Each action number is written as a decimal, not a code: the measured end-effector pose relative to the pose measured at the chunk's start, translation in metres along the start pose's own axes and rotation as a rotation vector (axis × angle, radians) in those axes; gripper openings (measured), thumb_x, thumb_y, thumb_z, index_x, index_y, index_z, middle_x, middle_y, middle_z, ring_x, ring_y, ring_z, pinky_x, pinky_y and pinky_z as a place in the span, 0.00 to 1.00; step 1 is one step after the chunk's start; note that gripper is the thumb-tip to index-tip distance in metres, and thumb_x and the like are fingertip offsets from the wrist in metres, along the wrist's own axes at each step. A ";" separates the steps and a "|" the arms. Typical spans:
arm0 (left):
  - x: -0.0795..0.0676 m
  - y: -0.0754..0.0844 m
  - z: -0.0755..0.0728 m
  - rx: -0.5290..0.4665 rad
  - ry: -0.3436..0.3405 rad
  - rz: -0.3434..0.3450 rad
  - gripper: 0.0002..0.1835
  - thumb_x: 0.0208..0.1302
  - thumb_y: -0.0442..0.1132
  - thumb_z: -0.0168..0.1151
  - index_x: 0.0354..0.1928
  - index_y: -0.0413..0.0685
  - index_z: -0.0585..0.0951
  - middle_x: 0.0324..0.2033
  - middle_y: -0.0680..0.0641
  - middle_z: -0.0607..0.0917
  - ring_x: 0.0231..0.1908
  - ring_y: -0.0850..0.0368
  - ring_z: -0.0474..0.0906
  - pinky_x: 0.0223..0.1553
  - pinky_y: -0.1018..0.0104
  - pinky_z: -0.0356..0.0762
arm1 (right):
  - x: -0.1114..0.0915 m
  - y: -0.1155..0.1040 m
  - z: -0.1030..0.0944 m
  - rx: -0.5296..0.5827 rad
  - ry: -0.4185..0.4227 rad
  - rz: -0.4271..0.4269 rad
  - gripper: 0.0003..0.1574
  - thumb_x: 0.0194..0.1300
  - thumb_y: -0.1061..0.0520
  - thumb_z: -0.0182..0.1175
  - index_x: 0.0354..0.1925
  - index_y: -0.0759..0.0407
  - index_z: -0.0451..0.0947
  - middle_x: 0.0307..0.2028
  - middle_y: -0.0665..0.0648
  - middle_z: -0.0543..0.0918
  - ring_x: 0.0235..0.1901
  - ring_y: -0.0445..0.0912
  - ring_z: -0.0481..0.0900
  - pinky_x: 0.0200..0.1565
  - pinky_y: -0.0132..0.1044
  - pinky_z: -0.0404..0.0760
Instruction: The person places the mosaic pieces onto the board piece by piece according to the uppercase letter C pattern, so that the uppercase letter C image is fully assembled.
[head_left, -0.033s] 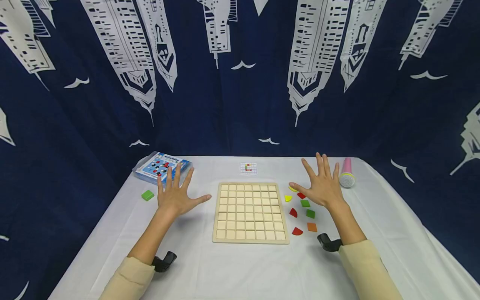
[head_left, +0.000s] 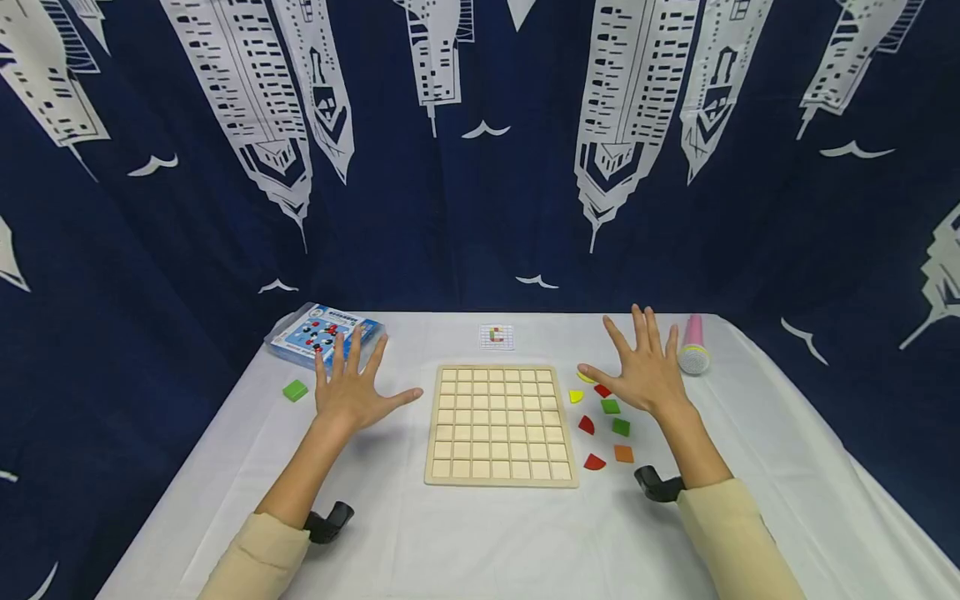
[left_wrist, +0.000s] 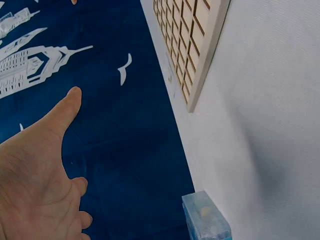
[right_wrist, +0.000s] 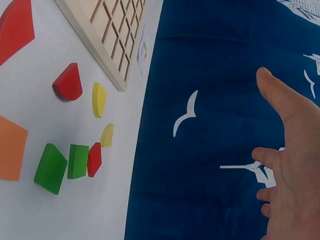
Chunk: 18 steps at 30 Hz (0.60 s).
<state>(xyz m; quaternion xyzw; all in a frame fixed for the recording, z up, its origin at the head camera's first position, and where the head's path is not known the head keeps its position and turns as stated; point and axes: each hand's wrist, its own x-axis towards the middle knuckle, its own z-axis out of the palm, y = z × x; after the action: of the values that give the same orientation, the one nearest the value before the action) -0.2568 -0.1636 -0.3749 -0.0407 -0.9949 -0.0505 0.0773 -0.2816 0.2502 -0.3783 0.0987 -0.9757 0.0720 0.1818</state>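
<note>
My left hand (head_left: 352, 398), fingers spread and holding nothing, is raised above the table left of a wooden grid board (head_left: 502, 482). Near it are a green block (head_left: 296, 391) and a clear-blue box (head_left: 296, 357), partly behind the fingers. My right hand (head_left: 643, 375) is likewise spread in the air to the board's right, with nothing in its grasp. Beside and below it lie loose flat pieces: red quarter-rounds (head_left: 595, 462), green squares (head_left: 621, 427), an orange square (head_left: 624, 454) and yellow rounded pieces (head_left: 576, 397). In the right wrist view, the palm (right_wrist: 300, 200) appears apart from these pieces.
A small card (head_left: 497, 337) with a coloured grid pattern lies behind the board. At the back right rests a pink microphone (head_left: 693, 350). White cloth (head_left: 480, 542) covers the table, and a dark blue printed curtain (head_left: 480, 225) hangs behind it.
</note>
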 end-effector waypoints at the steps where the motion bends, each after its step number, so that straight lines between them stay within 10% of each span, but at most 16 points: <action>1: 0.000 0.001 0.000 -0.001 0.002 0.003 0.58 0.44 0.81 0.44 0.73 0.56 0.45 0.70 0.40 0.33 0.67 0.40 0.23 0.60 0.40 0.15 | -0.001 0.000 0.000 0.004 0.000 0.001 0.57 0.54 0.23 0.48 0.70 0.54 0.53 0.69 0.70 0.41 0.69 0.58 0.26 0.61 0.62 0.23; 10: -0.003 0.006 0.009 -0.179 0.099 0.054 0.48 0.57 0.70 0.48 0.73 0.55 0.45 0.70 0.37 0.38 0.68 0.39 0.29 0.62 0.36 0.30 | 0.007 0.011 0.012 0.216 0.063 0.014 0.41 0.63 0.40 0.55 0.64 0.62 0.62 0.61 0.72 0.61 0.62 0.65 0.55 0.61 0.63 0.50; 14: -0.007 0.009 0.032 -0.316 0.120 0.108 0.45 0.61 0.62 0.52 0.73 0.56 0.44 0.70 0.36 0.42 0.68 0.37 0.33 0.63 0.36 0.39 | 0.015 0.023 0.034 0.319 0.068 0.032 0.32 0.61 0.52 0.61 0.60 0.64 0.68 0.42 0.67 0.73 0.40 0.59 0.71 0.42 0.52 0.71; 18: -0.011 0.012 0.060 -0.436 0.064 0.197 0.45 0.61 0.59 0.56 0.73 0.58 0.44 0.70 0.37 0.44 0.68 0.38 0.36 0.63 0.37 0.44 | 0.021 0.034 0.057 0.368 -0.016 0.075 0.29 0.58 0.55 0.64 0.57 0.62 0.72 0.25 0.58 0.72 0.23 0.49 0.67 0.24 0.39 0.66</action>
<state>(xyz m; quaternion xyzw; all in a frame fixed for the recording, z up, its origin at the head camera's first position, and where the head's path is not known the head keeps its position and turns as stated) -0.2535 -0.1462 -0.4345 -0.1515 -0.9488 -0.2574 0.1029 -0.3272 0.2696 -0.4265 0.0944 -0.9505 0.2552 0.1501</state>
